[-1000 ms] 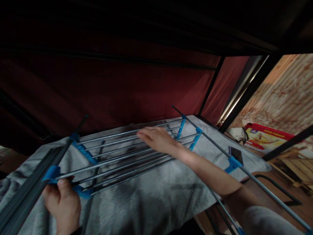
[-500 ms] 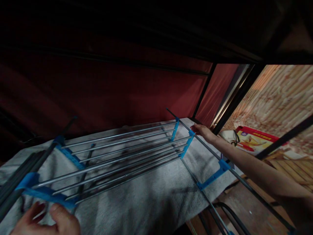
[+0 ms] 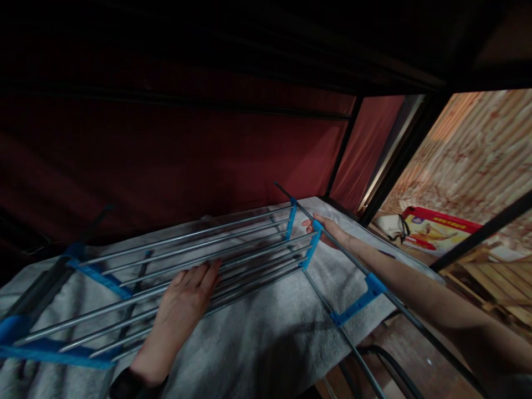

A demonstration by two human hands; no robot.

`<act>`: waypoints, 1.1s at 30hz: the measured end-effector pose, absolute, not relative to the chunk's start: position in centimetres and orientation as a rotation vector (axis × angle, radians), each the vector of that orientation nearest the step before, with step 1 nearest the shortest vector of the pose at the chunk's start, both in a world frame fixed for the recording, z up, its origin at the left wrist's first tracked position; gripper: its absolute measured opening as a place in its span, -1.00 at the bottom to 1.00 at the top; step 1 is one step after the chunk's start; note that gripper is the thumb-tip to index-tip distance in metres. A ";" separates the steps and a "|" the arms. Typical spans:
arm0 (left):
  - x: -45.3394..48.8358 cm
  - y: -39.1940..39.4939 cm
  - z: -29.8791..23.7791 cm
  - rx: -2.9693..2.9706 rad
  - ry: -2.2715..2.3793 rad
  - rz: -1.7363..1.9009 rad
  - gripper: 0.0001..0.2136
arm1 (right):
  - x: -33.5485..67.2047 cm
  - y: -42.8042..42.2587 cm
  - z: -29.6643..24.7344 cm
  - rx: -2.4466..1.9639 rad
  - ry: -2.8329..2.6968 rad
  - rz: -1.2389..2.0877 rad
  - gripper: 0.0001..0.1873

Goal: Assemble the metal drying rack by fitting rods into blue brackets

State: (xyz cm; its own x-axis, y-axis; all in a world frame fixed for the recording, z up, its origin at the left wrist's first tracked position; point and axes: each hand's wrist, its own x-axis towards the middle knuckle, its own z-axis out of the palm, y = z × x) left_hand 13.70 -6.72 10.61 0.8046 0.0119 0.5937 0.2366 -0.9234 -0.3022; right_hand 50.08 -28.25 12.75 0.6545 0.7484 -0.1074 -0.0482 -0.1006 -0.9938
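A metal rack with blue plastic joints, apparently a shoe rack, lies on a grey-white cloth [image 3: 266, 343]. Its thin metal rods [image 3: 137, 302] run between blue end brackets [image 3: 102, 280] on the left and a blue bracket [image 3: 312, 244] on the right. My left hand [image 3: 185, 299] lies palm down across the rods, fingers stretched over them; its thumb is hidden. On the far right side, my right hand [image 3: 332, 233] is closed around the dark upright tube beside the blue bracket, its fingertips showing past the tube.
Red fabric [image 3: 187, 166] hangs behind the cloth-covered surface, within a dark frame [image 3: 394, 158]. To the right are a red and yellow box [image 3: 436, 230], a white item with a black strap [image 3: 390, 227] and wooden slats [image 3: 490, 282]. A black curved tube [image 3: 390, 363] stands below the edge.
My left hand has moved from beside the left end bracket, rightward and up onto the rods. My right hand stays at the right bracket. The rack has shifted slightly left in view.
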 end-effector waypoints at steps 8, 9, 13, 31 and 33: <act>13.4 -6.1 10.5 -2.729 -0.291 -0.745 -0.61 | 49.3 -28.0 13.4 -1.649 -0.558 0.741 -0.64; 13.4 -6.1 10.5 -2.736 -0.295 -0.748 -0.60 | 49.1 -28.0 13.5 -1.657 -0.559 0.733 -0.64; 13.3 -6.2 10.6 -2.748 -0.314 -0.731 -0.57 | 48.5 -27.9 14.0 -1.681 -0.568 0.703 -0.64; 13.5 -6.9 11.3 -2.774 -0.386 -0.642 -0.58 | 49.1 -27.6 12.9 -1.604 -0.463 0.710 -0.58; 13.5 -7.0 11.4 -2.787 -0.394 -0.660 -0.60 | 49.1 -27.7 12.8 -1.597 -0.459 0.715 -0.60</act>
State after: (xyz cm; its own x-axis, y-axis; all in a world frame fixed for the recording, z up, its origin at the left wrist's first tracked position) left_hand 13.53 -6.98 11.41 0.8608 0.2019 0.4672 0.3153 -0.9322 -0.1780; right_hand 49.15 -27.66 12.83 0.7273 0.6609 -0.1850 -0.1077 -0.1563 -0.9818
